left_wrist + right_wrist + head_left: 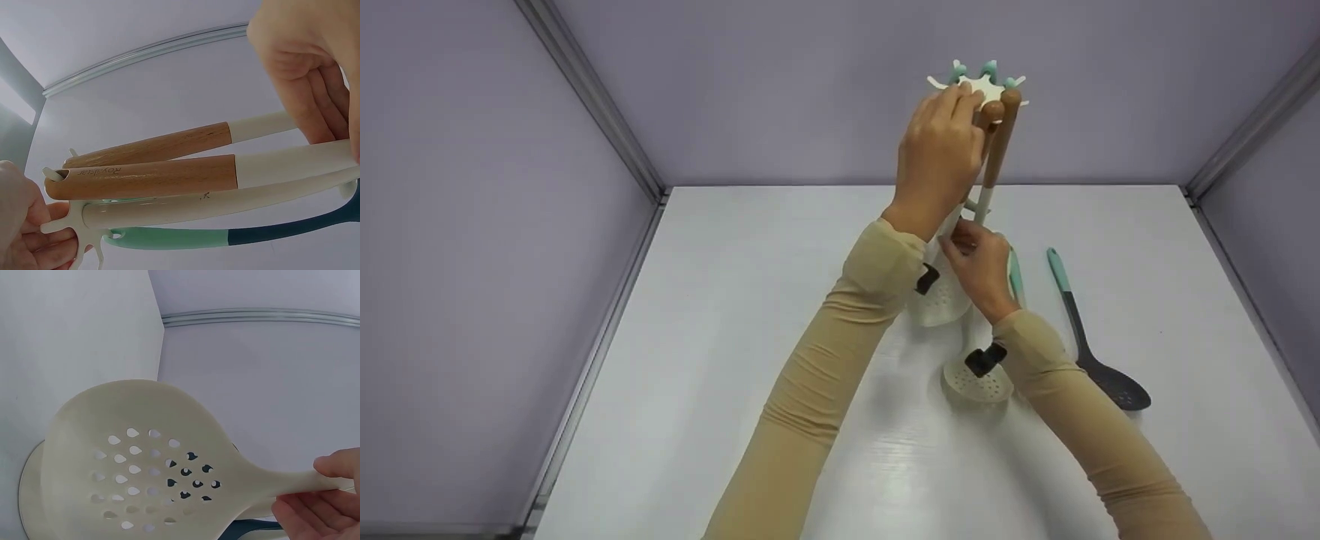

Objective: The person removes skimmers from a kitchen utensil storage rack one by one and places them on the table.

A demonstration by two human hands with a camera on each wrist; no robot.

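Fingers [960, 101] of the left hand [937, 161] clamp the white star-shaped rack top [986, 85], right hand [982, 262] pinching the cream perforated skimmer's neck [281, 479]; best keep it steady, hook level.

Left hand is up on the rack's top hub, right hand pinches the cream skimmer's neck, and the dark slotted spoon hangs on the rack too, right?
Not quite: the dark slotted spoon lies flat on the table, right of the rack, as the head view shows. The left hand and right hand with the cream skimmer are as you say.
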